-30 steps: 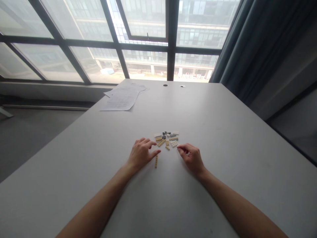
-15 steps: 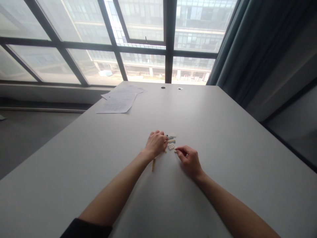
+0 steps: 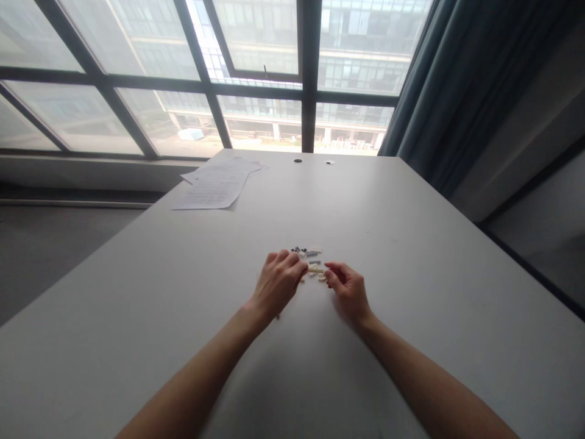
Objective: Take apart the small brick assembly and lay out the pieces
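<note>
My left hand (image 3: pixel 282 274) is closed in a pinch on the left end of a long tan toy brick (image 3: pixel 315 270). The brick points across to my right hand (image 3: pixel 348 291), whose thumb and index finger are apart at its right end; whether they touch it I cannot tell. Just below the brick lies a small white brick (image 3: pixel 322 278), close to the right fingertips. A white studded plate is partly hidden behind the tan brick. Beyond it lie grey bricks (image 3: pixel 314 262) and small dark pieces (image 3: pixel 299 249). Under my left wrist shows the end of another tan brick (image 3: pixel 278 316).
Everything rests on a large white table (image 3: pixel 411 256). Printed papers (image 3: pixel 214 186) lie at its far left. Two round cable holes, one a dark hole (image 3: pixel 298 161), sit near the far edge. Windows stand behind, with a dark curtain (image 3: pixel 420 91) on the right.
My left hand has picked the long tan brick off the pile and drawn it nearer. My right hand has let go of the small white brick and parted its fingers.
</note>
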`<state>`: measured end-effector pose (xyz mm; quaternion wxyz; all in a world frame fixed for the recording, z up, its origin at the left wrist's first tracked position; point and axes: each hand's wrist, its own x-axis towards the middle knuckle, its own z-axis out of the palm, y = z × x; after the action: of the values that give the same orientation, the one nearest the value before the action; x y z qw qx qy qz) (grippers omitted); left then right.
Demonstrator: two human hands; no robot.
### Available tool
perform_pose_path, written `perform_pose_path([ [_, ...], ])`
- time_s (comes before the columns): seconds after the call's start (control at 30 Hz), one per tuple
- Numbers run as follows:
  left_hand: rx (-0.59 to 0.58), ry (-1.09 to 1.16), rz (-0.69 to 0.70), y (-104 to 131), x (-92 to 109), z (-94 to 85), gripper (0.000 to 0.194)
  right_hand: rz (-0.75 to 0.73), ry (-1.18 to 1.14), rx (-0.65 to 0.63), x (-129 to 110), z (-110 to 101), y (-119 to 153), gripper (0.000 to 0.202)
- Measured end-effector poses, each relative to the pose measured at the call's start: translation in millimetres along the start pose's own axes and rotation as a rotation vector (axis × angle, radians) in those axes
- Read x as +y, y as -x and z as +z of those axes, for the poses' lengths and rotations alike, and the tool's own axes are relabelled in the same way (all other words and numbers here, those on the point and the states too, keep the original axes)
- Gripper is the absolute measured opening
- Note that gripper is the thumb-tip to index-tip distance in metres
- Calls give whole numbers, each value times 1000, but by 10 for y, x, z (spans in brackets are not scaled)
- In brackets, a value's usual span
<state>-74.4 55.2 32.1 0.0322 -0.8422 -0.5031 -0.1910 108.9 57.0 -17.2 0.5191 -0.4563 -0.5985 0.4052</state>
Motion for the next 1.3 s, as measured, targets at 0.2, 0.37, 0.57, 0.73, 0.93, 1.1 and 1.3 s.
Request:
perform_pose_path([
  [0.2, 133, 242, -84, 311, -11, -80, 18, 104, -254, -161, -117, 190, 111, 19],
  [0.37, 185, 896, -423, 380, -36, -8, 18, 182, -359, -271, -182, 287, 241, 27],
  [0.57, 115, 1108, -470, 387, -9, -36, 16, -55, -80, -378, -173, 245, 298, 53],
  [0.73, 85, 1036, -472, 395, 16, -48, 18, -279, 160, -383, -106, 186, 251, 53],
  [0.93, 68, 1055, -485, 400, 22, -18, 16, -411, 328, -410, -126, 130, 197, 51],
  [1.1, 51, 1081, -512, 389, 43, -25, 13, -442, 356, -446, -123, 107, 172, 54],
  [1.3, 97, 1013, -467, 399, -3, -39, 17, -20, -127, -464, -107, 143, 139, 51],
])
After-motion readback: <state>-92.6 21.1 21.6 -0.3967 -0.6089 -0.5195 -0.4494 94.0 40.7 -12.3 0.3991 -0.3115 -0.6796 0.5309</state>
